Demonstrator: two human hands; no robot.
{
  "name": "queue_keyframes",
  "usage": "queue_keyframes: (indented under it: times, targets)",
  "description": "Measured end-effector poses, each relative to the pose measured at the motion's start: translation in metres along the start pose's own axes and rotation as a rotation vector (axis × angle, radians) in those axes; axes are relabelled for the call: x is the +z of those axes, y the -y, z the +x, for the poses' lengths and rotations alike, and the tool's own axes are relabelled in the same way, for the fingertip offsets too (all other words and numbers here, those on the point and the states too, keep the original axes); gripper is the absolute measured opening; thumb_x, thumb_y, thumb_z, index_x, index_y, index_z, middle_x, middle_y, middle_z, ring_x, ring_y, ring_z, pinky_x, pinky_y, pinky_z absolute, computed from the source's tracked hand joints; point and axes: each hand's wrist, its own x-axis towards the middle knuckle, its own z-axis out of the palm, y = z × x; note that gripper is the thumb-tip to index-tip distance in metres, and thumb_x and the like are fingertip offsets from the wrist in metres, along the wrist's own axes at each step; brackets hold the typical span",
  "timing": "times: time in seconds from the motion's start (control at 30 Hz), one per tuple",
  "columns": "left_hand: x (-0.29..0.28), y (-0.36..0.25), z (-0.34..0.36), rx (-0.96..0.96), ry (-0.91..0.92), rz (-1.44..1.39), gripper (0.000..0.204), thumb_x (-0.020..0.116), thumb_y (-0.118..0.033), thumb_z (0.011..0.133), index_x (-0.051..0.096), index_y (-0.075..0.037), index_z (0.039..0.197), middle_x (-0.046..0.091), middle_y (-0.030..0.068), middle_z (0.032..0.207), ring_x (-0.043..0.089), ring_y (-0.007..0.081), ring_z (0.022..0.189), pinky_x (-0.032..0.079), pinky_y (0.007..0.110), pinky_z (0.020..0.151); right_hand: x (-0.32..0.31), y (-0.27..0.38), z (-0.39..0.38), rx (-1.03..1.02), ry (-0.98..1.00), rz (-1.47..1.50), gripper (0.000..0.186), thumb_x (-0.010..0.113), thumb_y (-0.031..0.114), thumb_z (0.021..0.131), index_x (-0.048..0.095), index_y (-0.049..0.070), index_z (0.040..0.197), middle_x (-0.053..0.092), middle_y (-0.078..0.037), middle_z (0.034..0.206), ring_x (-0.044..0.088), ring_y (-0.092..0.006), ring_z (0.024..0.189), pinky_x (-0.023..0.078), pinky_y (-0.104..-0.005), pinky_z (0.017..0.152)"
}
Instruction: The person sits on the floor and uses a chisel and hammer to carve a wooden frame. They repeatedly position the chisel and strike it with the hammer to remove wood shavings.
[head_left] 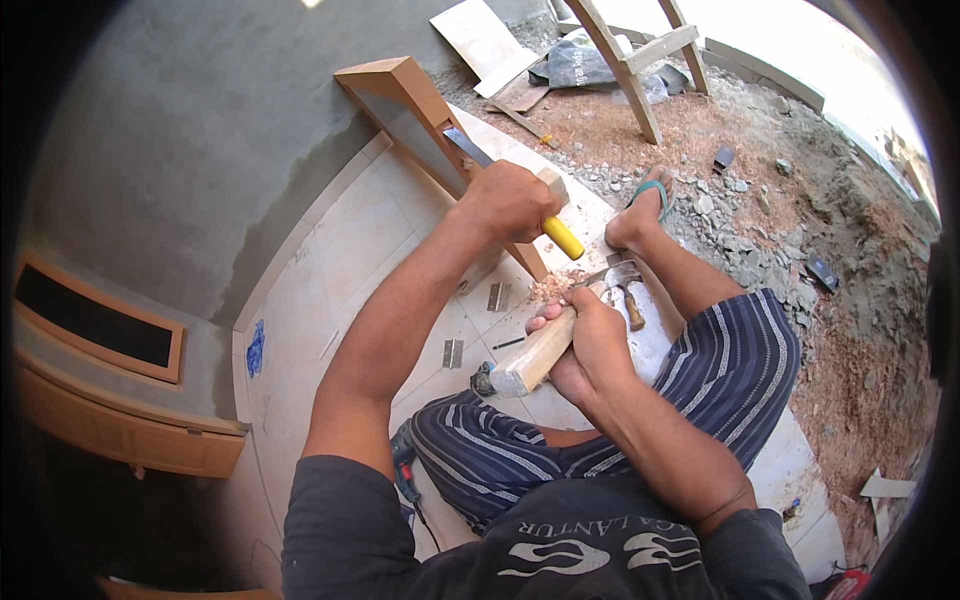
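Observation:
My left hand [507,203] is closed round a chisel with a yellow handle [563,238]. Its flat metal blade [467,146] points up and left, its tip by the edge of a framed wooden panel [400,88] standing on its side. A pale wood block [553,186] shows just beyond that hand. Lower down, my right hand [597,343] grips the thick wooden handle [535,362] of what looks like a claw hammer, with the metal head [618,272] pointing away from me. Wood shavings [552,287] lie beside the head.
Two hinges [453,353] [498,297], a dark pencil [508,342] and a brown-handled tool [634,310] lie on the tiles. A corded power tool [404,470] rests by my left thigh. Rubble [745,235] covers the ground at right. A wooden trestle [625,75] stands beyond.

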Motion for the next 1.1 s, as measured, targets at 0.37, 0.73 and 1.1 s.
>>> queue_keyframes:
  times: [0.37,0.73,1.1]
  targets:
    - [0.002,-0.001,-0.001,-0.008,0.042,0.015,0.007,0.076,-0.023,0.07,0.071,-0.018,0.073,0.071,0.0067,0.069,0.073,0.0279,0.071,0.056,0.043,0.061,-0.002,-0.002,0.01,0.092,-0.007,-0.008,0.009,0.049,0.004,0.095,0.045,0.005,0.104,0.048,-0.005,0.084,0.047,-0.0117,0.064,0.046,-0.0291,0.057]
    - [0.004,0.001,-0.002,-0.007,0.053,0.033,0.008,0.076,-0.024,0.07,0.071,-0.017,0.07,0.07,0.0068,0.067,0.073,0.0289,0.07,0.056,0.043,0.06,0.022,-0.003,-0.006,0.025,-0.069,-0.049,0.004,0.048,0.007,0.1,0.046,0.005,0.102,0.049,-0.004,0.083,0.048,-0.0111,0.066,0.048,-0.0286,0.061]
    - [0.016,0.007,0.002,0.005,0.07,0.062,0.005,0.075,-0.02,0.073,0.074,-0.016,0.072,0.072,0.0077,0.069,0.074,0.0273,0.07,0.057,0.042,0.062,-0.028,0.015,0.029,0.221,0.179,-0.052,0.009,0.05,0.005,0.095,0.045,0.004,0.102,0.048,-0.007,0.083,0.05,-0.0154,0.067,0.05,-0.0342,0.061]
